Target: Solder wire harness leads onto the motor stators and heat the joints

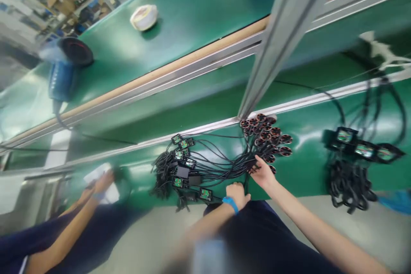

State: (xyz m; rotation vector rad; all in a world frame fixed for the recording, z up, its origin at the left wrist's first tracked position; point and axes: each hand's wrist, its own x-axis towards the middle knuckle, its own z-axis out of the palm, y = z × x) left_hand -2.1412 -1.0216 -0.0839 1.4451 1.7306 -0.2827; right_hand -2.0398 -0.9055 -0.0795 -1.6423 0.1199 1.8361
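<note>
Head view, right hand [262, 174] grip pinching black cable bundle [224, 165], left hand [236, 195] curled beside it

Bundle of thin black cables [218, 158] lying loose on green bench mat [308, 137], small green PCBs w/ black housings [178, 182] at one end, round dark-red discs [268, 137] fanned at other
</note>
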